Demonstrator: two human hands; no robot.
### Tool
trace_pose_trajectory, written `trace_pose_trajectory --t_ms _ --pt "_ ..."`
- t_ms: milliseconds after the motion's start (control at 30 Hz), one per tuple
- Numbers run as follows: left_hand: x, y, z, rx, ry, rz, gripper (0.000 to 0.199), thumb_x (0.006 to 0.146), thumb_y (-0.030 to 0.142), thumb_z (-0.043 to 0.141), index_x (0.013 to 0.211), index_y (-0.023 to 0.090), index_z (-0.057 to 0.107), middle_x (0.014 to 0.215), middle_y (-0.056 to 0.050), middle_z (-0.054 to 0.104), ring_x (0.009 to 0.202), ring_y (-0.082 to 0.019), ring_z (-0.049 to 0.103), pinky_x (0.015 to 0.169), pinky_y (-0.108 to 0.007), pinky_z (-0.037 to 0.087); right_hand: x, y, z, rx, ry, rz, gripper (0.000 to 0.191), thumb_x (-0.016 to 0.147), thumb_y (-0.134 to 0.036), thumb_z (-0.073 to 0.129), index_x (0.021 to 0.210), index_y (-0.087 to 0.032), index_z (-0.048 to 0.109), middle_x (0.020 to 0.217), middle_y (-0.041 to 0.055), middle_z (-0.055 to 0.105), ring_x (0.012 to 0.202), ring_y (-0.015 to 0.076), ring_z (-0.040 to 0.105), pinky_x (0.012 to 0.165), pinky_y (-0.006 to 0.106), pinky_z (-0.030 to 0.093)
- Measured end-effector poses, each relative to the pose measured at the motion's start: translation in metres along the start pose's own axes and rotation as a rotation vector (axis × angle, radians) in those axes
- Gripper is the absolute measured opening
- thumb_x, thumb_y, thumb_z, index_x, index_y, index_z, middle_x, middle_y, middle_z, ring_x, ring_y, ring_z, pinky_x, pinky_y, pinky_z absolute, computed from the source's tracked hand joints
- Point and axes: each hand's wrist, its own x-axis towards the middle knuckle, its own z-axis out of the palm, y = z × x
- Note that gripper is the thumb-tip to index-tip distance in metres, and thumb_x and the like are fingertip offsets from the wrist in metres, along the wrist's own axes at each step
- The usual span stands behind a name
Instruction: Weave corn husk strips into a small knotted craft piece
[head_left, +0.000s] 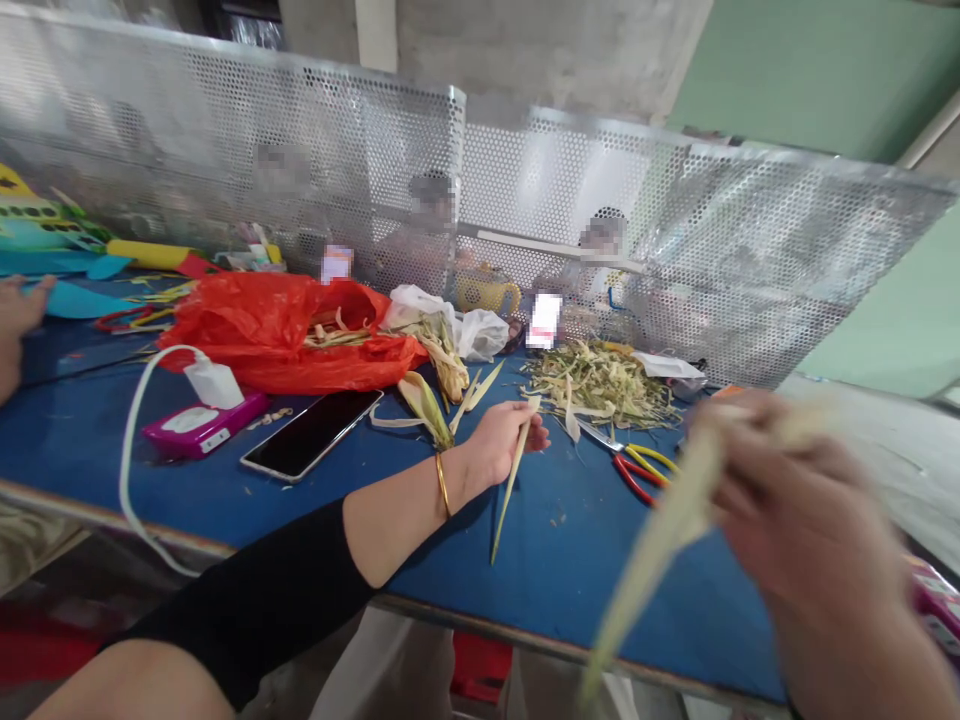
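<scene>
Over the blue table (585, 580), my left hand (510, 440) has its fingers closed on a narrow pale husk strip (512, 492), whose thin end points down toward the table. My right hand (787, 490), raised at the right and blurred by motion, grips a wider pale husk strip (660, 560) that hangs down to the left. Between and behind the hands lies a heap of shredded husk (600, 385). Scissors (637, 468) with red and yellow handles rest just in front of it. Beside my left wrist is a leafy husk piece (427, 405).
A red plastic bag (247, 325) with husks inside, a black phone (315, 435) and a purple power strip (202, 428) with a white cable lie at the left. A perforated metal screen (375, 170) stands behind. Another person's hand (19, 325) shows at the left edge.
</scene>
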Motion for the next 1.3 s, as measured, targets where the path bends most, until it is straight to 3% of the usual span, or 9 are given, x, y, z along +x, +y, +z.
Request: trace_pose_trajectory --t_ms 100,200,400,700,833,967,1067,1200,1300 --pt "-0.005 -0.004 0.003 -0.008 -0.133 -0.002 0.011 0.086 0.008 0.054 0.077 0.014 0.055 0.063 -0.002 0.06 0.051 -0.011 0.059 0.057 -0.025 0.052 0.104 -0.067 0.1 0.09 -0.095 0.158 0.017 0.079 -0.038 0.067 0.08 -0.022 0.063 0.054 -0.0035 0.049 0.045 0.0111 0.041 0.042 0.025 0.031" --pt "-0.008 -0.006 0.004 0.01 -0.151 -0.001 0.008 0.085 0.009 0.058 0.079 0.014 0.055 0.063 -0.003 0.063 0.051 -0.011 0.06 0.056 -0.023 0.052 0.129 -0.071 0.141 0.094 -0.051 0.177 0.024 0.074 -0.041 0.068 0.07 -0.02 0.057 0.054 -0.0034 0.053 0.047 0.0114 0.044 0.047 0.025 0.034" --pt "-0.013 -0.012 0.005 0.064 -0.204 -0.091 0.009 0.088 0.015 0.055 0.079 0.015 0.053 0.061 -0.004 0.064 0.057 -0.017 0.067 0.059 -0.027 0.055 0.111 -0.033 0.13 -0.103 0.015 0.105 0.016 0.077 -0.034 0.063 0.071 -0.02 0.057 0.063 -0.0025 0.058 0.06 0.014 0.05 0.058 0.026 0.039" --pt "-0.018 -0.013 0.006 0.132 -0.28 -0.093 0.008 0.089 0.016 0.053 0.08 0.015 0.054 0.067 -0.003 0.063 0.051 -0.011 0.061 0.054 -0.023 0.052 0.113 -0.045 0.133 0.234 -0.032 0.303 0.028 0.068 -0.042 0.071 0.072 -0.019 0.056 0.053 -0.0053 0.052 0.041 0.008 0.038 0.04 0.023 0.029" --pt "-0.02 -0.013 0.007 0.116 -0.33 -0.143 0.014 0.092 0.022 0.048 0.084 0.014 0.056 0.078 -0.004 0.062 0.052 -0.01 0.059 0.053 -0.024 0.051 0.112 -0.039 0.134 0.23 0.026 0.307 0.028 0.065 -0.038 0.073 0.068 -0.02 0.052 0.049 -0.0067 0.05 0.041 0.0079 0.04 0.041 0.022 0.032" --pt "-0.025 -0.012 0.007 0.228 -0.429 -0.196 0.019 0.091 0.03 0.051 0.082 0.015 0.057 0.06 0.004 0.048 0.037 -0.003 0.037 0.037 -0.016 0.032 0.113 -0.037 0.136 0.167 0.068 0.261 0.026 0.07 -0.04 0.069 0.068 -0.021 0.052 0.047 -0.0064 0.049 0.041 0.0096 0.043 0.043 0.024 0.035" --pt "-0.026 -0.01 0.008 0.216 -0.355 -0.164 0.018 0.09 0.025 0.05 0.075 0.016 0.054 0.051 0.009 0.035 0.033 -0.002 0.024 0.034 -0.014 0.02 0.111 -0.045 0.133 0.245 0.061 0.312 0.03 0.078 -0.049 0.061 0.073 -0.02 0.059 0.045 -0.0042 0.051 0.042 0.0117 0.046 0.043 0.025 0.036" --pt "-0.024 -0.008 0.01 0.136 -0.165 -0.075 0.021 0.089 0.017 0.044 0.07 0.016 0.052 0.059 -0.001 0.056 0.047 -0.01 0.054 0.052 -0.023 0.048 0.105 -0.061 0.128 0.531 -0.07 0.479 0.037 0.082 -0.048 0.053 0.084 -0.015 0.07 0.085 0.0096 0.071 0.08 0.0197 0.065 0.064 0.028 0.051" --pt "-0.023 -0.011 0.012 0.129 -0.162 -0.1 0.021 0.088 0.013 0.043 0.07 0.014 0.053 0.068 -0.009 0.066 0.059 -0.016 0.064 0.065 -0.03 0.054 0.1 -0.064 0.13 0.498 -0.099 0.531 0.034 0.082 -0.041 0.054 0.096 -0.016 0.072 0.104 0.009 0.069 0.09 0.0197 0.063 0.067 0.026 0.052"
